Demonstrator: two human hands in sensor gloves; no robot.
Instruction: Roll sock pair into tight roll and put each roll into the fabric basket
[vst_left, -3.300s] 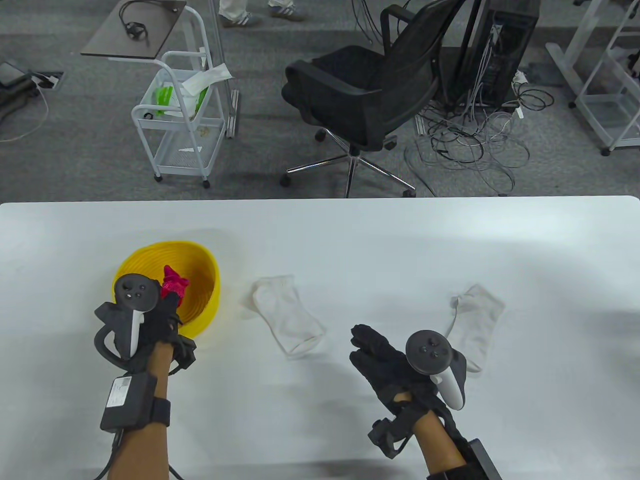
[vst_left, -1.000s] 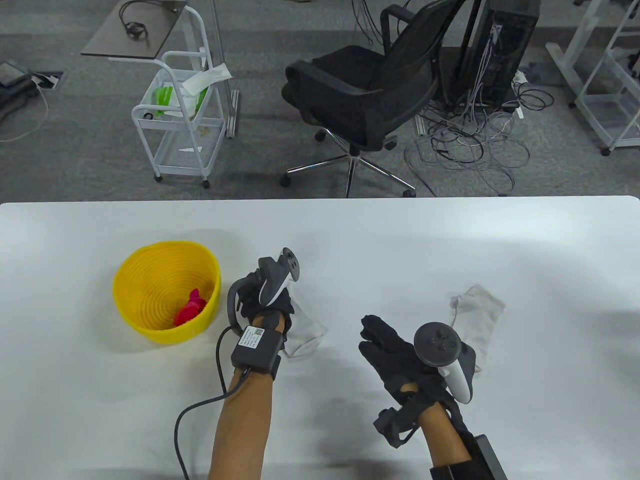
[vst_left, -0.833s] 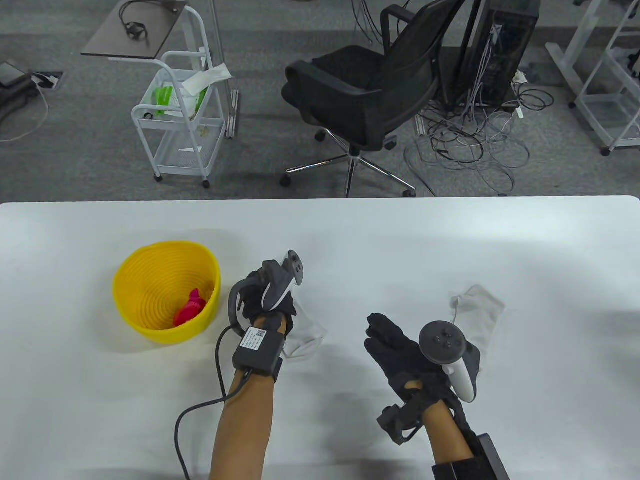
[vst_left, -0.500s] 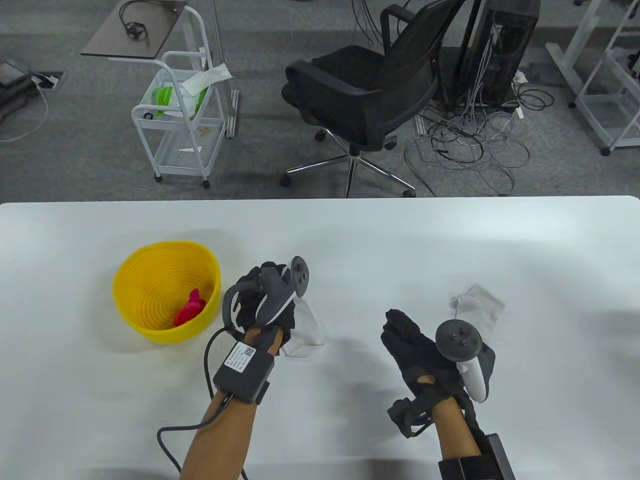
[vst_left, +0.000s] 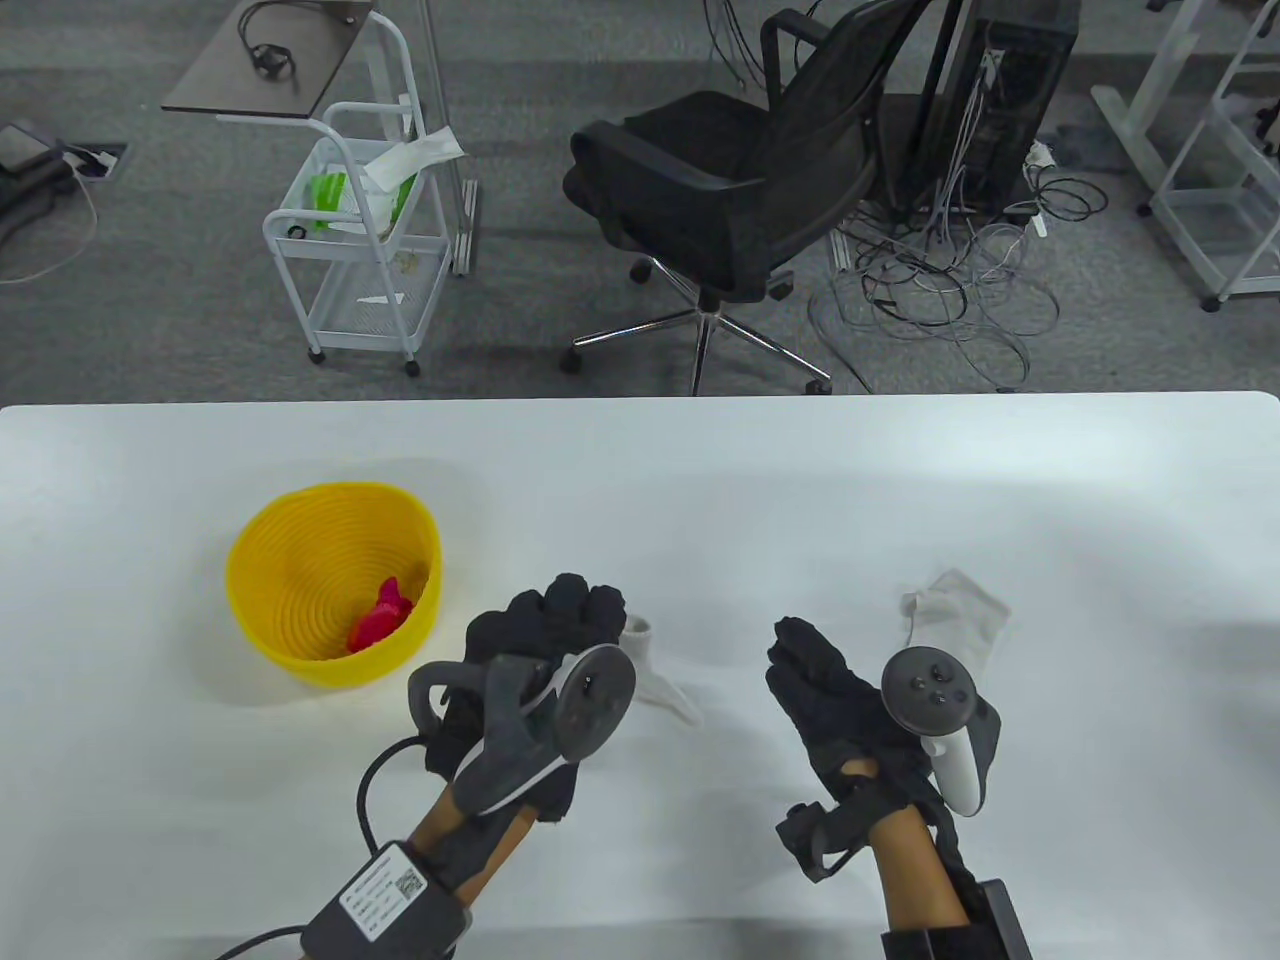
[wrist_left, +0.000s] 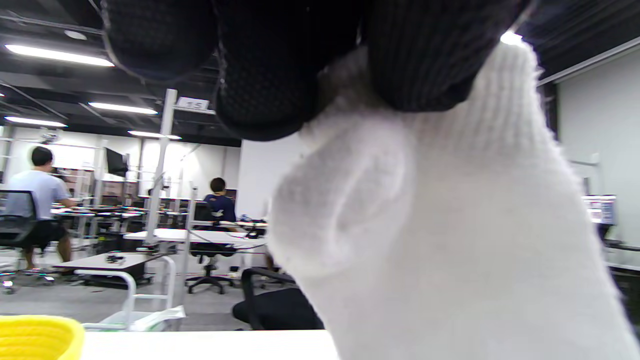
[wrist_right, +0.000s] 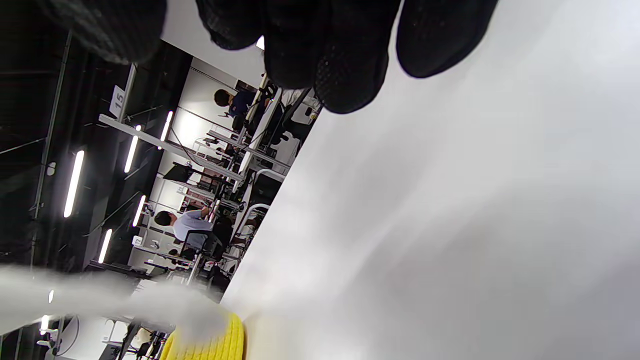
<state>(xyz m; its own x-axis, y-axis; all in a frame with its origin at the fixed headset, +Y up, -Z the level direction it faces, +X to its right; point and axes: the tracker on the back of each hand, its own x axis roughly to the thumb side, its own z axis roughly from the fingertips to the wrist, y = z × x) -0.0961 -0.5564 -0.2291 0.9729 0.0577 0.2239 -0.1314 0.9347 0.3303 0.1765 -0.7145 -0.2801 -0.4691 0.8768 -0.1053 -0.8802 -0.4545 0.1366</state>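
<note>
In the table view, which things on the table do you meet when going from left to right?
Yellow basket with the pink sock roll inside → left hand gripping a white sock → right hand → second white sock.

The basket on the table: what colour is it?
Yellow; the basket shows best in the table view.

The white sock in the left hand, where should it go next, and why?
Probably over to the other white sock lying by the right hand, so they pair up. The left hand grips one white sock; the yellow basket takes rolled pairs.
</note>
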